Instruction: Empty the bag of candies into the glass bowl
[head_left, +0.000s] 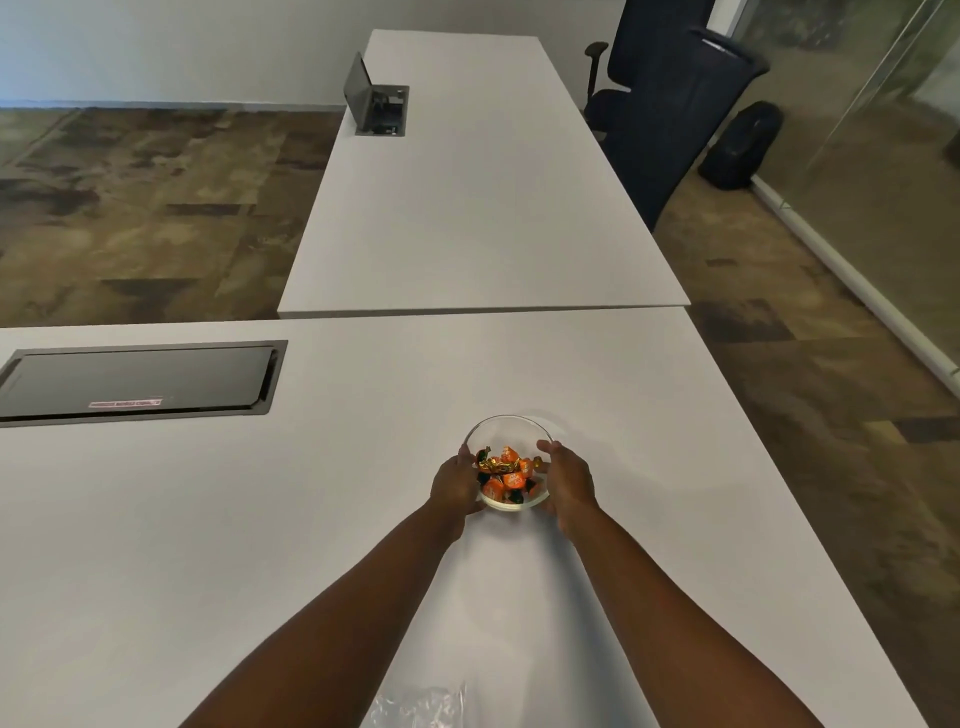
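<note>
Both hands' fingers (545, 446) apparently clasp glass bowl (511, 431).

I am seeing a closed black cable hatch (137, 382) lying flush in the white table (260, 519). A second table (483, 208) is butting against it, with a dark office chair (670, 104) standing alongside.

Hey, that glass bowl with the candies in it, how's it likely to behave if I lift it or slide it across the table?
The glass bowl looks rigid and smooth, so it may slip; the left hand and right hand cupping both sides seem sensible. It holds only a shallow layer of candies, so probably light. On the smooth white table it should slide easily, but would likely break if dropped.
</note>
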